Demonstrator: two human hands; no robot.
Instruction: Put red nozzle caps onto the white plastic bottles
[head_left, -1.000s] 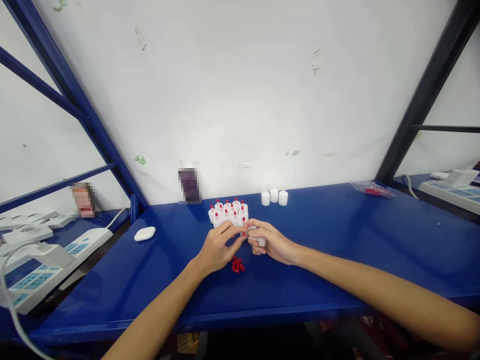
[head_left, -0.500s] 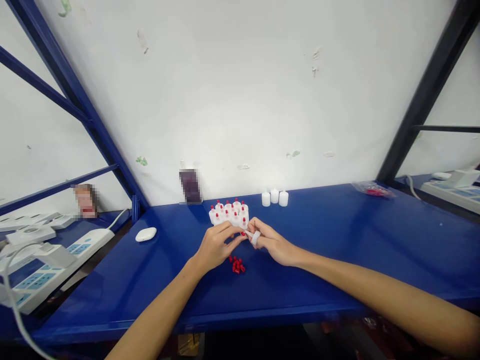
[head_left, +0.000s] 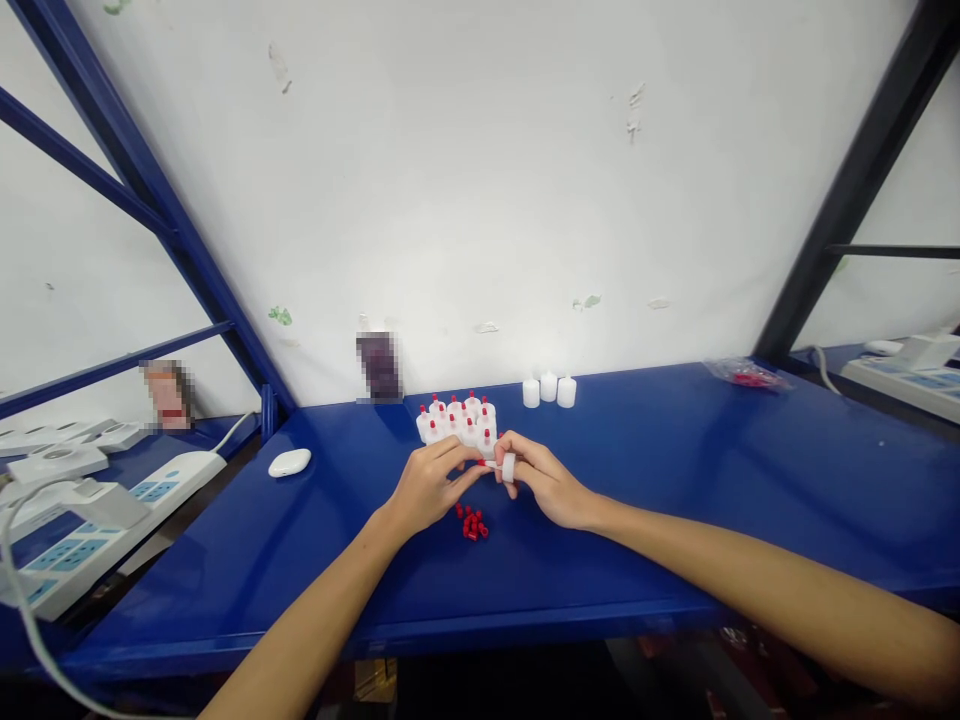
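Note:
My left hand point(head_left: 430, 486) pinches a small red cap point(head_left: 481, 462) between thumb and fingertips. In my right hand point(head_left: 549, 486) is a small white dropper bottle point(head_left: 509, 467), tilted so its narrow tip points left. The red cap is at that tip; whether it is seated there I cannot tell. Just beyond my hands stands a cluster of several white bottles with red caps point(head_left: 452, 423), upright and close together. A loose pile of red caps point(head_left: 472, 524) lies on the blue table point(head_left: 637, 480), nearer to me than my left fingers.
Three white bottles without red caps point(head_left: 548, 388) stand near the wall. A clear bag with red pieces point(head_left: 746, 376) lies at the back right. A white rounded case point(head_left: 289, 462) sits on the left, with power strips point(head_left: 112, 520) beyond the frame post.
The bottle has turned more level, and the red cap in my left fingers has come against its tip. Both hands remain at nearly the same spot.

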